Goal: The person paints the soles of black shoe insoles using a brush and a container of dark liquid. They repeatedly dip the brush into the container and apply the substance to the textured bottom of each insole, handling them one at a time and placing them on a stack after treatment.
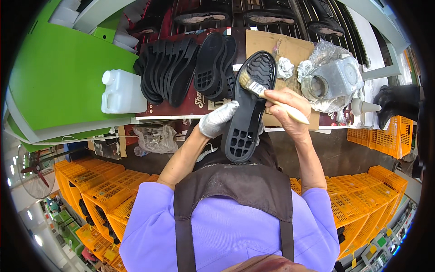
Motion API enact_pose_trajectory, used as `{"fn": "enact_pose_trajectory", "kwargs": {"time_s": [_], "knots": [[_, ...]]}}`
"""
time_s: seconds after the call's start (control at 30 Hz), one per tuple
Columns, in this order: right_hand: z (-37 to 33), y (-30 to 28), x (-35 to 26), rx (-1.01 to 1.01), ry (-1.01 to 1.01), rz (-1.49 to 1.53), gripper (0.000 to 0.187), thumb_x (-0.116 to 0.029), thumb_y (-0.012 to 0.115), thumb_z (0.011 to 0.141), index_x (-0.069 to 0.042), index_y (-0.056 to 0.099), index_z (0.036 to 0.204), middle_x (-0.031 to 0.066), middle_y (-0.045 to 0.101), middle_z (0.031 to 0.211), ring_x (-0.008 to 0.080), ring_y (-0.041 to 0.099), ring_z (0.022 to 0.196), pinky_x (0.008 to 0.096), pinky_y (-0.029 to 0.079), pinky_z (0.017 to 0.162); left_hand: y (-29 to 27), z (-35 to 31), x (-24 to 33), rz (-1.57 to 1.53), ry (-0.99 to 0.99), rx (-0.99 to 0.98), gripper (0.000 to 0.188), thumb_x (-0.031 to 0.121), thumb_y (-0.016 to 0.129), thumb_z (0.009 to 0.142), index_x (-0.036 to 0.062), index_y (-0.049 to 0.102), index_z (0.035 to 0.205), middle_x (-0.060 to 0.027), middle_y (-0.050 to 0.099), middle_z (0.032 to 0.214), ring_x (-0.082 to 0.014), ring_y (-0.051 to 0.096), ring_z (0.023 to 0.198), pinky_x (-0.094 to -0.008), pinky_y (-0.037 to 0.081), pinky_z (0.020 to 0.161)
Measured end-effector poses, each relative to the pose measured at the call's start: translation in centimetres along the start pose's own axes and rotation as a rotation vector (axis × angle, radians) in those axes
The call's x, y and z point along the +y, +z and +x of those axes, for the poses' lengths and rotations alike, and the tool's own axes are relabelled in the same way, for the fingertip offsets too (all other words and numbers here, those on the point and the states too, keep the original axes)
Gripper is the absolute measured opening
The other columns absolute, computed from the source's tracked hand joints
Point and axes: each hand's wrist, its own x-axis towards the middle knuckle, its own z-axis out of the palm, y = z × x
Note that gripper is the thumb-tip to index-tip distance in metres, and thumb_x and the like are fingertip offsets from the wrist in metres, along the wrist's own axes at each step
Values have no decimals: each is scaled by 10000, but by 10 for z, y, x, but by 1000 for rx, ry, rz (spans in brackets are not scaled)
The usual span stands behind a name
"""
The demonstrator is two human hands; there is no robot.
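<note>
A black shoe sole (247, 115) is tilted up in front of me, its inner side with a grid of square hollows at the heel facing me. The toe half looks wet and glossy. My left hand (218, 119), in a pale glove, grips the sole by its left edge, and some gloved fingers are hidden behind it. In my bare right hand (290, 111) is a paintbrush (257, 88) with a pale handle. Its bristles touch the sole just below the toe area.
Several black soles (170, 68) lie stacked on the bench beside a white jug (124, 93). At right are a clear plastic container (337, 77), crumpled plastic and a nozzle bottle (364, 107). Black boots (204, 13) stand on a roller rack behind. Orange crates (362, 199) flank me.
</note>
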Motion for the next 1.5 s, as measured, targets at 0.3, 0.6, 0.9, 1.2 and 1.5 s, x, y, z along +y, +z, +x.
{"fn": "enact_pose_trajectory", "kwargs": {"time_s": [0.3, 0.6, 0.9, 1.2, 1.5], "knots": [[-5, 10, -9, -77, -9, 57, 303, -143, 737, 745, 21, 662, 989, 104, 646, 762, 183, 606, 657, 269, 475, 596, 7, 5, 3, -220, 76, 272, 664, 587, 248, 927, 79, 404, 1326, -121, 576, 1165, -214, 612, 955, -361, 521, 834], [-13, 18, -21, -111, 29, 58, 304, -160, 743, 739, -3, 671, 988, 97, 641, 756, 181, 604, 647, 271, 470, 589, 1, 12, 8, -230, 141, 258, 692, 615, 251, 913, 50, 485, 1237, -131, 616, 1051, -223, 629, 881, -343, 531, 785], [-11, 20, -35, -168, 33, 62, 422, -382, 678, 807, 3, 668, 981, 115, 628, 702, 176, 605, 614, 264, 456, 548, 3, 20, 17, -161, 261, 276, 674, 614, 302, 907, 59, 473, 1249, -145, 601, 1035, -247, 616, 861, -362, 530, 744], [5, 8, -42, -299, -18, 102, 376, -312, 710, 768, 0, 671, 974, 89, 625, 685, 169, 595, 588, 263, 455, 522, 12, 21, 30, -247, 142, 300, 629, 581, 347, 914, 58, 492, 1232, -153, 597, 1032, -265, 616, 857, -407, 533, 720], [21, -7, -38, -447, -56, 167, 435, -408, 678, 793, -1, 673, 947, 114, 646, 713, 174, 609, 577, 266, 472, 513, 14, 28, 26, -363, 37, 248, 479, 422, 344, 971, 38, 508, 1205, -149, 617, 1072, -256, 643, 858, -363, 559, 732]]}}
